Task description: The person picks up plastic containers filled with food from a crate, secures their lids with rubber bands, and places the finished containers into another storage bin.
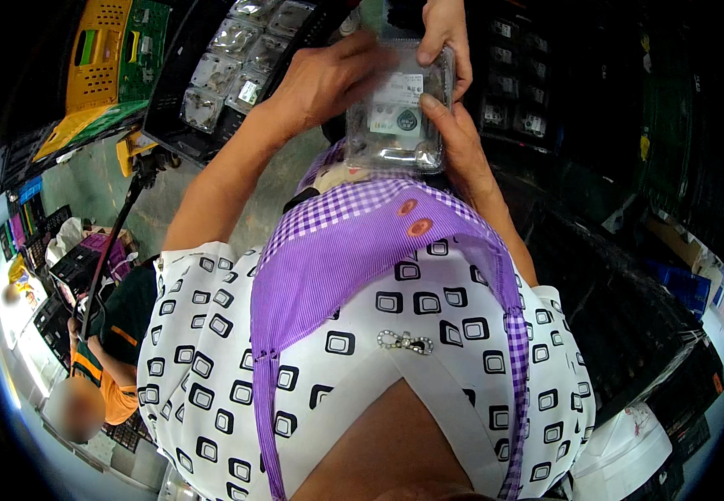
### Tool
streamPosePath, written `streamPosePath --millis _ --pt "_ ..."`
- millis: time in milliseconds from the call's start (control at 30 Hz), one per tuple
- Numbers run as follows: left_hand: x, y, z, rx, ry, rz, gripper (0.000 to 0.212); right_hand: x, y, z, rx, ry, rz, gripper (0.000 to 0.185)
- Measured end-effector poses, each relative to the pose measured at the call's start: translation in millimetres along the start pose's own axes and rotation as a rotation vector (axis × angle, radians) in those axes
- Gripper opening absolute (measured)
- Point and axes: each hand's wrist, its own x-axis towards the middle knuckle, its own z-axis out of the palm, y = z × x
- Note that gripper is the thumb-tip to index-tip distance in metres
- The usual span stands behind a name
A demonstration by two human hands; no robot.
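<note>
A clear plastic clamshell container (393, 147) with a white and green printed label (396, 116) is held in front of my chest. My right hand (456, 134) grips its right edge, with the thumb on the lid near the label. Blurred by motion, the fingers of my left hand (337, 78) are over the lid's upper left part; whether they touch it I cannot tell. A co-worker's hand (446, 41) reaches in from the top and also grips the upper right corner. The contents are hard to make out.
Clear packs (202, 109) fill a black crate (174, 134) at the upper left, beside yellow (96, 69) and green crates (146, 50). More packs (503, 84) lie in a dark crate on the right. A person in orange and green (118, 401) stands at the lower left.
</note>
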Motion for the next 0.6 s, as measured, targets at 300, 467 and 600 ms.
streamPosePath --millis 300,467,600 --pt "5 -7 -12 -0.015 0.178 -0.037 0.028 25 -15 11 0.172 -0.119 -0.006 0.051" --pt "-3 -18 -38 -0.335 0.408 -0.331 0.022 42 -33 36 0.272 -0.097 -0.036 0.058" --pt "-51 -31 -25 -0.664 0.658 -0.596 0.018 47 -12 29 0.106 -0.13 0.1 0.072"
